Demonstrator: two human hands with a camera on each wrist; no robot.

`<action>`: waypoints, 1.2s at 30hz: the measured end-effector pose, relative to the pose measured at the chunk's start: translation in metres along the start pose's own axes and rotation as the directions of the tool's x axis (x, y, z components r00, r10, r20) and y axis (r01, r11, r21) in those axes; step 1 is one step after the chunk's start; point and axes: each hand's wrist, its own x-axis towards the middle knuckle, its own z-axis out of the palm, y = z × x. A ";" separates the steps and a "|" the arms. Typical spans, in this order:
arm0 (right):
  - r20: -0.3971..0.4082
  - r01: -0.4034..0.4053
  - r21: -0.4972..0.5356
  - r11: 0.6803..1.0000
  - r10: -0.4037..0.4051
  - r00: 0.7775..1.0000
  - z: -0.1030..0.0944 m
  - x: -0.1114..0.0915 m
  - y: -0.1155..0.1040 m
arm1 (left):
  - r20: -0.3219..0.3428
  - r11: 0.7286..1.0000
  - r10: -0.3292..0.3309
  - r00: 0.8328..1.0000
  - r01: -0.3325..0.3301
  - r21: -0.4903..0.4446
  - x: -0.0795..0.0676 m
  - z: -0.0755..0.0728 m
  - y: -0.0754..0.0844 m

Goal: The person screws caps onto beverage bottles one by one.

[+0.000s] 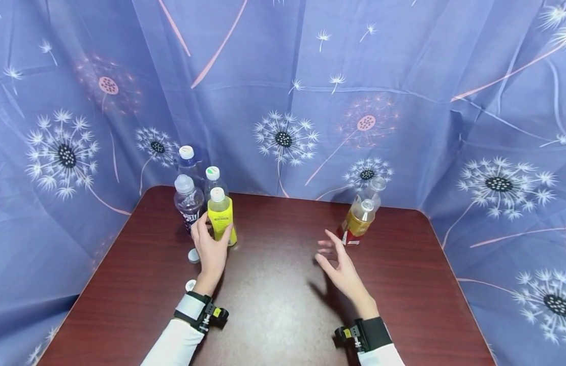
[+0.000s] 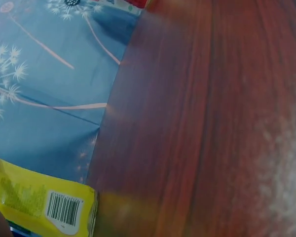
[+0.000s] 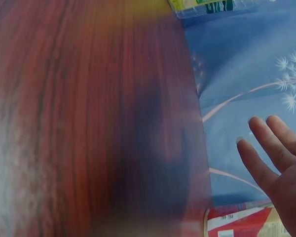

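My left hand [image 1: 212, 251] grips a bottle with a yellow label and white cap [image 1: 221, 216], thumb on its right side and fingers round the left. The bottle stands upright on the table, and its barcode shows in the left wrist view. Toward the right, my right hand [image 1: 343, 269] hovers above the table with fingers spread and nothing in them. Just beyond its fingertips stands a clear bottle with a gold and red label [image 1: 357, 223]. The red part of that label [image 3: 237, 222] appears below the fingers in the right wrist view.
Behind and left of the yellow bottle stand a purple-labelled bottle [image 1: 189, 201], a blue-topped bottle [image 1: 188, 160] and a clear white-capped one [image 1: 212, 175]. Another clear bottle [image 1: 376, 188] is at the back right. Two loose caps, one [image 1: 193, 255] and another [image 1: 190, 285], lie by the left arm.
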 end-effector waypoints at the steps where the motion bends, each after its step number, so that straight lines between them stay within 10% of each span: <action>1: -0.005 -0.001 -0.004 1.000 0.001 1.000 -0.001 0.000 0.001 | -0.007 1.000 -0.006 1.000 0.006 -0.005 0.001 -0.001 0.001; 27: -0.068 -0.049 -0.043 0.998 0.046 0.997 -0.018 -0.009 0.010 | -0.030 0.982 -0.043 0.999 0.036 -0.185 -0.009 -0.011 0.000; 36: -0.316 0.060 -0.138 0.989 -0.101 0.943 -0.049 0.006 0.044 | 0.091 0.948 0.059 0.994 -0.027 -0.318 -0.023 -0.009 0.029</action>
